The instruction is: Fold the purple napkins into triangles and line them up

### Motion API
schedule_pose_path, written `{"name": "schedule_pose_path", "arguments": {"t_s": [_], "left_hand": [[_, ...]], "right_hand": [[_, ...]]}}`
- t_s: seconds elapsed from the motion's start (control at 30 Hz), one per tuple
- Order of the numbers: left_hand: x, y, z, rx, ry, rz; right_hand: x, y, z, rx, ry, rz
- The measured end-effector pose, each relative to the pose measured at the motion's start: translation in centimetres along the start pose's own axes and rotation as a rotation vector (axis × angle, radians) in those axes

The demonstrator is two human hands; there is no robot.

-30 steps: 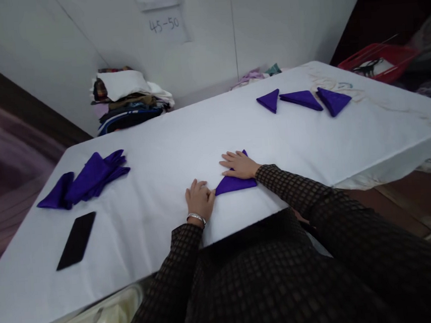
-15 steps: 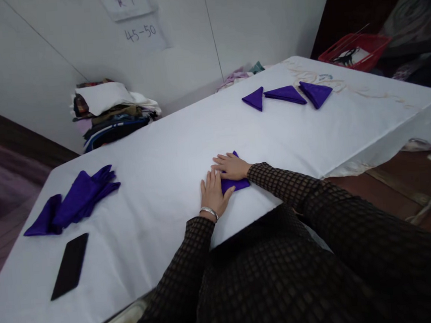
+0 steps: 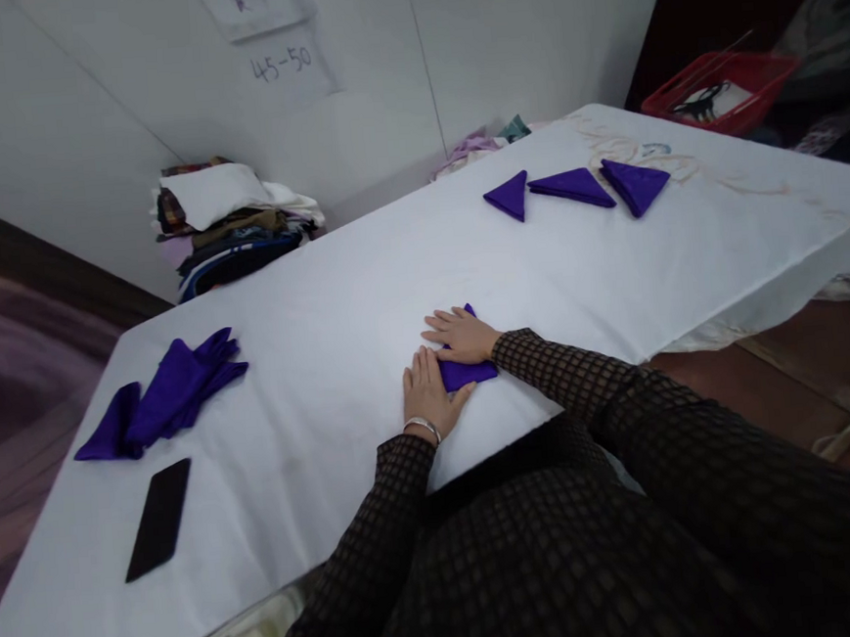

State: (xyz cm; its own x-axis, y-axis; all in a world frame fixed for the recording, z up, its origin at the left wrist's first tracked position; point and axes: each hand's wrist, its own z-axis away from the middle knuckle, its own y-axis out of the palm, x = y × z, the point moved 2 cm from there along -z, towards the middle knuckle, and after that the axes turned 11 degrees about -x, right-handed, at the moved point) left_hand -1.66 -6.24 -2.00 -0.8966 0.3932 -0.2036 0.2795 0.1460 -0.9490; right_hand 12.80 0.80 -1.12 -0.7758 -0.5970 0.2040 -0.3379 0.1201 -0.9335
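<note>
A folded purple napkin (image 3: 466,373) lies flat on the white tablecloth (image 3: 338,335) near the front edge, partly covered by both hands. My right hand (image 3: 465,335) rests palm down across its upper part, fingers stretched to the left. Against its left side lies my left hand (image 3: 429,397), flat with the thumb out and a silver bracelet at the wrist. Three folded purple napkins (image 3: 572,188) sit in a row at the back right. Looser purple napkins (image 3: 173,395) are bunched on the left.
A black phone (image 3: 158,519) lies at the front left. Behind the table, a stack of folded clothes (image 3: 233,221) stands by the wall, with more cloth (image 3: 477,147) further right. A red basket (image 3: 768,100) holding dark-handled scissors is beyond the right end.
The view has shifted slightly, so the table appears a little further right. My hands stay flat on the napkin; the right fingers now sit slightly apart from the left fingertips.
</note>
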Motion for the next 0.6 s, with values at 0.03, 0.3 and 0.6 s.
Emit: {"name": "schedule_pose_path", "arguments": {"t_s": [0.03, 0.3, 0.6], "left_hand": [[-0.1, -0.1, 0.1, 0.01, -0.002, -0.002], [1.9, -1.1, -1.0, 0.116, 0.15, 0.007], [2.1, -2.2, -2.8, 0.108, 0.163, 0.039]], "right_hand": [[0.1, 0.0, 0.1, -0.006, -0.001, -0.001], [1.0, 0.8, 0.5, -0.042, 0.146, 0.03], [2.6, 0.7, 0.5, -0.044, 0.345, 0.085]]}}
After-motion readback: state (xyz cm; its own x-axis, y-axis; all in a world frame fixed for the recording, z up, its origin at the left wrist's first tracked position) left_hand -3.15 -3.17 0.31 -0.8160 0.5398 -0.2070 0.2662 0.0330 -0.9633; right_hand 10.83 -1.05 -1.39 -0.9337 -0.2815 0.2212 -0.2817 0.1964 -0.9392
